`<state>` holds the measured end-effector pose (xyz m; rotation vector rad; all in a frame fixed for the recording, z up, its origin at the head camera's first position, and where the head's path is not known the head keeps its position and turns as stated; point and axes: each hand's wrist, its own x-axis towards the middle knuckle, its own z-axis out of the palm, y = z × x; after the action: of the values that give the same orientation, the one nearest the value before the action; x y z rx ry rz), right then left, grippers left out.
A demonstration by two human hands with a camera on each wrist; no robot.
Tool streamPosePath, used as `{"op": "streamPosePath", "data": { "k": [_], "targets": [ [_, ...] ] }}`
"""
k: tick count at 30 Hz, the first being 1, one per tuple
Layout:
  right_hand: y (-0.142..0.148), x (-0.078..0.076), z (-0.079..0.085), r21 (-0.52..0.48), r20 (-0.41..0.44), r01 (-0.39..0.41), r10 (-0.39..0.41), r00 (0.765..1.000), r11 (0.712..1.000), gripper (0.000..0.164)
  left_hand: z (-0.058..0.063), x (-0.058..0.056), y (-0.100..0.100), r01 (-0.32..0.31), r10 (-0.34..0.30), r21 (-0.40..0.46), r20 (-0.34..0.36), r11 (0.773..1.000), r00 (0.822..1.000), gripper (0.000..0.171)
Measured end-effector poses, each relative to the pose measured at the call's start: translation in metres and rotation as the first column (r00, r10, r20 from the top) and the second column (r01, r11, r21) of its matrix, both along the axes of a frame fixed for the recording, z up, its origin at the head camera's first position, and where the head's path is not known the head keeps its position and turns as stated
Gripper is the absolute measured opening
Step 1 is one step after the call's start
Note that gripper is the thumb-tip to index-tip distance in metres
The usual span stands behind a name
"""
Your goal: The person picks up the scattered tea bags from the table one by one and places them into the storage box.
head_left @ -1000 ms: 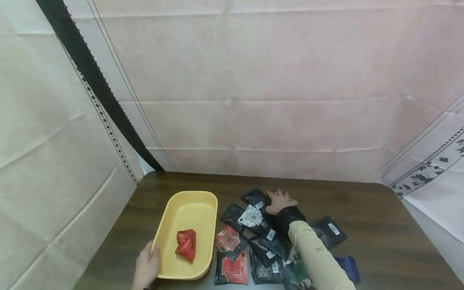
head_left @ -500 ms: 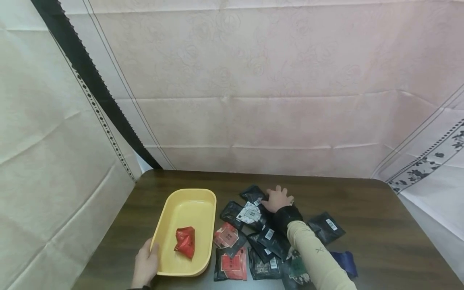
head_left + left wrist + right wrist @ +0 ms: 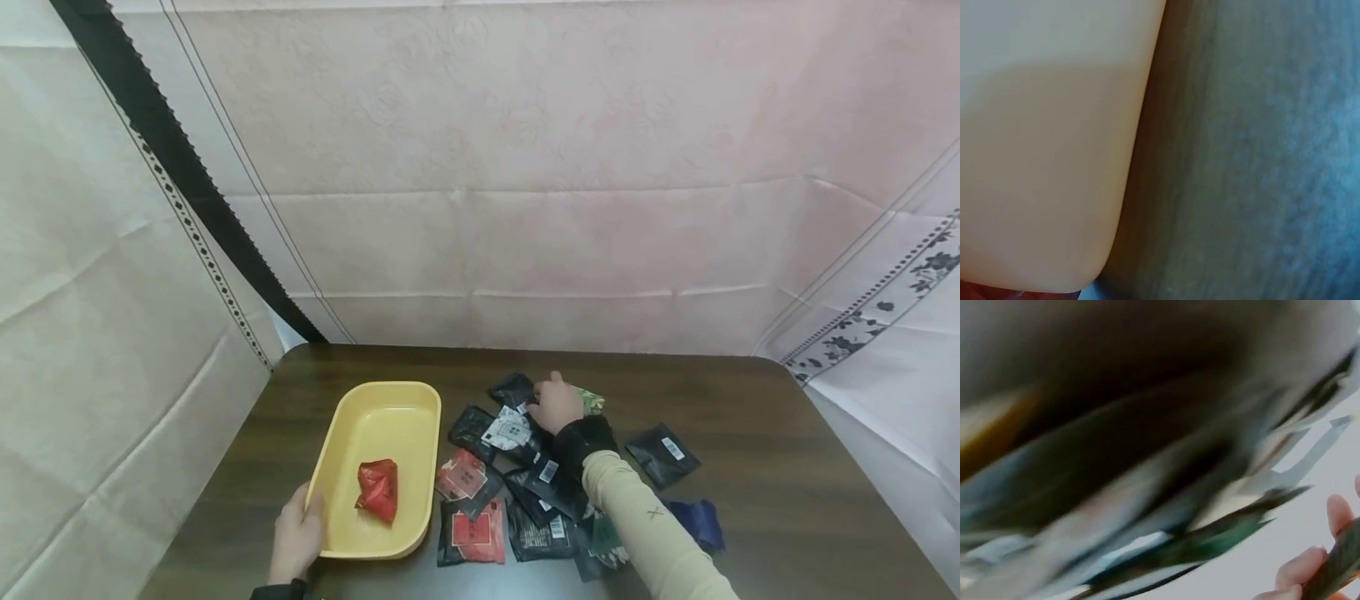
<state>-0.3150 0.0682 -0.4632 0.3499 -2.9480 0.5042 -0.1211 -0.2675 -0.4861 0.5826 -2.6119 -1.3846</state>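
A yellow tray (image 3: 381, 529) stands at the left of the table with a crumpled red packet (image 3: 377, 490) inside. My left hand (image 3: 296, 537) grips its left rim near the front corner. My right hand (image 3: 558, 406) is at the back of a spread of mostly black packets (image 3: 540, 533). A green-patterned packet (image 3: 591, 401) shows beside that hand, partly hidden by it. In the right wrist view, curled fingers (image 3: 1300, 570) pinch a dark greenish packet (image 3: 1340, 565) at the right edge; much of that view is blurred.
Red-and-black packets (image 3: 472, 533) lie just right of the tray. A black packet (image 3: 663, 455) and a dark blue packet (image 3: 697, 523) lie right of the forearm. Behind the brown table (image 3: 780, 483) hangs a pale cloth (image 3: 525, 167).
My right hand has shifted from lying spread over the far packets to a bent-finger hold, and a green-patterned packet now shows beside it. The left hand stays at the tray rim.
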Motion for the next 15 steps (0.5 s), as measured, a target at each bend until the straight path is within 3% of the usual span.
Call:
{"op": "streamPosePath", "data": {
  "k": [4,10,15],
  "targets": [
    [-0.025,0.01,0.011,0.0,-0.073,-0.067,0.067,0.995,0.998,0.022,0.0,-0.001,-0.001,0.004,-0.004,-0.007,0.011,1.0,1.0,0.039],
    [-0.086,0.04,0.038,0.07,-0.21,-0.256,0.265,0.941,0.964,0.02,0.002,-0.001,-0.001,-0.003,0.003,-0.012,0.005,1.0,1.0,0.038],
    [-0.136,0.069,0.049,0.148,-0.178,-0.346,0.369,0.912,0.926,0.025,0.002,-0.002,0.001,0.009,-0.009,0.003,0.028,1.0,1.0,0.04]
  ]
}}
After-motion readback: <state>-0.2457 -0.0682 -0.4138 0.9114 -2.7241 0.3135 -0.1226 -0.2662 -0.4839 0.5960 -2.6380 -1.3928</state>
